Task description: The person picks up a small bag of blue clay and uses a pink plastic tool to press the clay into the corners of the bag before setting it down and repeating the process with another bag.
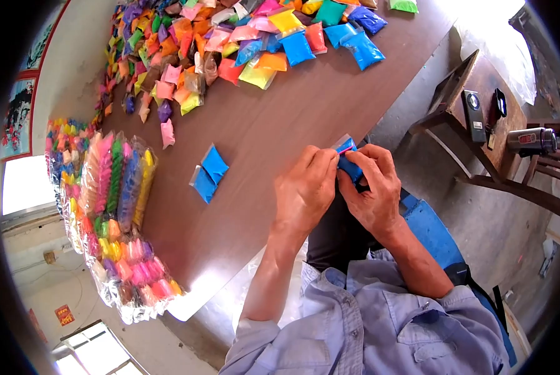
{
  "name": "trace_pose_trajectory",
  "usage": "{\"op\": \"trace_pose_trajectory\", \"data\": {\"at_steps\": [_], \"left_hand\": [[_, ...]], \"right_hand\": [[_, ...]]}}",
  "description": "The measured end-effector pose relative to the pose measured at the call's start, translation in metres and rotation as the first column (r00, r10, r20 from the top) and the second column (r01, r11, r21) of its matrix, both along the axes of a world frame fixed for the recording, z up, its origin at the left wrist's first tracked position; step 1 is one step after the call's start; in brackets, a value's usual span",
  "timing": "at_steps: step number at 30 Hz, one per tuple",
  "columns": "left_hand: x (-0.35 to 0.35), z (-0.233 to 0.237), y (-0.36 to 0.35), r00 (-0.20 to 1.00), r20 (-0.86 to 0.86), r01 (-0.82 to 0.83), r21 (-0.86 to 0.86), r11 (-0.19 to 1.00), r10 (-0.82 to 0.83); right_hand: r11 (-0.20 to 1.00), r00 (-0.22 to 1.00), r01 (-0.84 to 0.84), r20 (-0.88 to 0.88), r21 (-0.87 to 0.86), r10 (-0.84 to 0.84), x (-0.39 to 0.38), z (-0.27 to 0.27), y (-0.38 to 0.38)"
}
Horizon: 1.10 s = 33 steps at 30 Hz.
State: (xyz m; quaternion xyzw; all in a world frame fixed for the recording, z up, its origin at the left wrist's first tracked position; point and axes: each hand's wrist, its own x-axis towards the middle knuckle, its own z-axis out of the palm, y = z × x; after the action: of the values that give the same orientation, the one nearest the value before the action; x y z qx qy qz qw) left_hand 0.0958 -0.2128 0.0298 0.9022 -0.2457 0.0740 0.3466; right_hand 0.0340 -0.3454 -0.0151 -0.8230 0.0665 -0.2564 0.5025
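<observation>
Between my two hands is a small clear packet of blue material (351, 167), with a thin pink-red strip across its upper part. My left hand (306, 187) pinches its left edge with thumb and fingertips. On the other side, my right hand (375, 186) is closed around the packet's right side, thumb and fingers curled. What the strip is I cannot make out. To the left on the brown table (261, 137) lie two blue packets (210, 174), touching each other.
A large heap of colourful packets (186, 56) covers the table's far side. Bundled bags of coloured packets (114, 187) stand along the left edge. At right are a wooden stool (480, 94) holding a dark device (473, 115), a metal flask (533, 140) and a blue seat (433, 234).
</observation>
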Motion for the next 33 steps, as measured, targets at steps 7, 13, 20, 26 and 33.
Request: {"op": "trace_pose_trajectory", "data": {"at_steps": [7, 13, 20, 26, 33], "left_hand": [[0.012, -0.003, -0.005, 0.998, -0.056, -0.008, 0.084, 0.996, 0.013], [0.011, -0.007, -0.004, 0.996, -0.074, -0.052, 0.007, 0.999, 0.053], [0.001, 0.002, -0.003, 1.0, 0.017, 0.012, 0.005, 1.0, -0.012], [0.005, 0.001, 0.002, 0.997, 0.03, 0.059, 0.167, 0.984, -0.065], [0.021, 0.006, -0.003, 0.984, 0.053, 0.14, 0.346, 0.928, -0.168]], "right_hand": [[0.999, 1.0, 0.029, 0.011, 0.014, -0.029, 0.002, 0.003, 0.0], [0.985, 0.997, 0.078, -0.04, 0.155, -0.072, 0.006, -0.001, -0.002], [0.851, 0.967, 0.203, -0.233, 0.485, -0.098, 0.012, -0.004, 0.005], [0.848, 0.954, 0.19, -0.295, 0.495, -0.042, 0.017, -0.007, 0.0], [0.837, 0.914, 0.207, -0.404, 0.506, 0.018, 0.021, -0.007, -0.003]]}}
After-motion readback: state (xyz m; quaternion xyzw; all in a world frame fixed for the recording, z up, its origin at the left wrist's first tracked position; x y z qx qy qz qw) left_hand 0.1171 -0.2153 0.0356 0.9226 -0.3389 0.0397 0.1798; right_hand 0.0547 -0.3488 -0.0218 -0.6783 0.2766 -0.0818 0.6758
